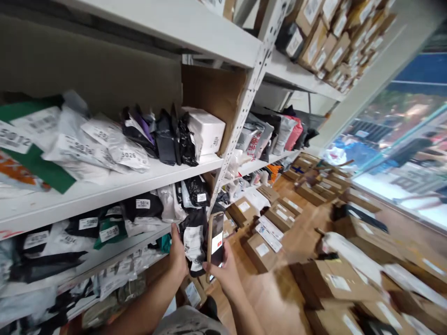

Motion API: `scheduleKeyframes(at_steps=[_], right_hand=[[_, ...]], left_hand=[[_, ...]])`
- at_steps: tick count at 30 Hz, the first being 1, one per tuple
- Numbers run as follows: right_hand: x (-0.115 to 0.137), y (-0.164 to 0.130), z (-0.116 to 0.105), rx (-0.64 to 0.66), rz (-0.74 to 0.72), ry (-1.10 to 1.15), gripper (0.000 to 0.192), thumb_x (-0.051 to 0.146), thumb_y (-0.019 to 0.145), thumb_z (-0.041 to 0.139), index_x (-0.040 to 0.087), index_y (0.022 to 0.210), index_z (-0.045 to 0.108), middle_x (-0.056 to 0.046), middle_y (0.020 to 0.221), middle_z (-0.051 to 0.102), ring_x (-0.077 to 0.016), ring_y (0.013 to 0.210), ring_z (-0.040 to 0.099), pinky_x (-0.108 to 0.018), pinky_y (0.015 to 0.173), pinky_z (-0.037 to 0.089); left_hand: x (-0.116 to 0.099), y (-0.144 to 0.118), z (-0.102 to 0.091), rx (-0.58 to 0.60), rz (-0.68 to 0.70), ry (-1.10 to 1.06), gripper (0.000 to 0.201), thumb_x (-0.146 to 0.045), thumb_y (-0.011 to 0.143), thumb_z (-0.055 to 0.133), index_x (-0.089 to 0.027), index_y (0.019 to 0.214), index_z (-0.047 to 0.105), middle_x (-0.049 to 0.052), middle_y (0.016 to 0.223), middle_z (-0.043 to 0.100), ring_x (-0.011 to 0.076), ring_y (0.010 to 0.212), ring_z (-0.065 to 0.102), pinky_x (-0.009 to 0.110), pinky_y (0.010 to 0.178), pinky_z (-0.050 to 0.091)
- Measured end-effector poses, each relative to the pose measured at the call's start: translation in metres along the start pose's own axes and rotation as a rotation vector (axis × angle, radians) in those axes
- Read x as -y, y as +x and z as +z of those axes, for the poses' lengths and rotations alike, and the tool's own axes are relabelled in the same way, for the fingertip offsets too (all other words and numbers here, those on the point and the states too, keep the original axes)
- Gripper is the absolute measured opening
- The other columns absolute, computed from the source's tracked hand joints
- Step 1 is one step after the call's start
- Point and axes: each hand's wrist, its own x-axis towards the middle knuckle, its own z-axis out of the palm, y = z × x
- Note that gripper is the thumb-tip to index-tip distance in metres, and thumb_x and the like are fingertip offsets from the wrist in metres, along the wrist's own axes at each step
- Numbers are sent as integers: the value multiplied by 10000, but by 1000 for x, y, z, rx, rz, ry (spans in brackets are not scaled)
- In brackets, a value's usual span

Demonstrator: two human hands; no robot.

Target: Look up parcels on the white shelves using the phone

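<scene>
**Both hands up at shelf edge: parcel in left, phone in right**

Forearms came in from bottom of frame, both raised and angled up toward the shelving. Left hand [179, 253] was wrapped around the near edge of a black poly parcel [194, 239], thumb pointing up along its side, fingers hidden behind it. Parcel was upright, white printed label facing the camera, at the front edge of the lower shelf [115, 249], beside the perforated upright post [240, 116].

Right hand [225, 274] gripped a phone [215, 242] from below, fingers curled round its lower end, thumb at its left edge. Phone stood upright just right of the parcel, touching or nearly so, can't tell which. Screen lit, white panel with a red patch.

Left of the hands: labelled bags [104, 223] packed along the same shelf, more above them. Right of and beyond the hands: cardboard boxes [260, 251] spread over the wooden floor [275, 293]. Frame blurred at the edges.
</scene>
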Motion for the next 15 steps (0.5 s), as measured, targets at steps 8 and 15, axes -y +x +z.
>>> scheduleKeyframes(at_steps=[8, 15], right_hand=[[-7, -48, -5, -204, 6, -12, 616, 212, 523, 719, 220, 1088, 473, -43, 1013, 596, -246, 986, 516, -368, 872, 418], [-4, -70, -13, -238, -4, 100, 583, 250, 533, 719, 238, 1060, 471, -34, 1046, 580, -246, 992, 519, -388, 910, 405]], left_hand=[[22, -11, 0, 93, -100, 112, 524, -614, 763, 447, -182, 1019, 596, 93, 837, 710, 251, 777, 671, 337, 650, 532], [23, -28, 7, 178, -147, 225, 246, -180, 531, 728, -139, 753, 631, 34, 590, 681, 214, 579, 658, 269, 540, 514]])
